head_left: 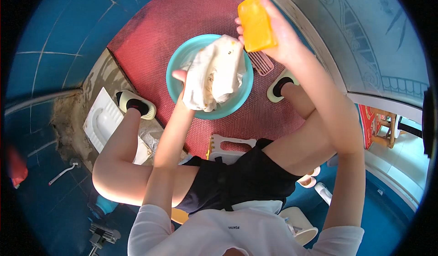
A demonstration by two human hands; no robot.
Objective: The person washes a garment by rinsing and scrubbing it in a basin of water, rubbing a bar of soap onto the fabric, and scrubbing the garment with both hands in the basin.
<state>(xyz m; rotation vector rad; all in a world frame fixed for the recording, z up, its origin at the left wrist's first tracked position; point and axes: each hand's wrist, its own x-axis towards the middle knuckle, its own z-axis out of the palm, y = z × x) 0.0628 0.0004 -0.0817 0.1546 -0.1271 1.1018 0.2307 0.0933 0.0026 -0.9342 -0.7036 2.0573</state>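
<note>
A white cloth (212, 73) with small brownish stains is draped over my left hand (179, 75), above a turquoise basin (182, 52). The thumb shows at the cloth's left edge; the other fingers are hidden underneath, so their grip cannot be seen. Up and to the right, my right hand (280, 32) holds an orange bar of soap (255, 23), thumb along one side and fingertips on the other. The soap is apart from the cloth. Just below that hand, a pink slatted soap dish (261, 64) lies beside the basin, partly covered.
The basin stands on a red textured mat (150, 32) between my feet. To the left are a white squat toilet (102, 119) and blue tiled walls. A glass-panelled door (365, 32) borders the right. Beneath me is a white plastic stool (232, 144); a cream bucket (299, 224) stands lower right.
</note>
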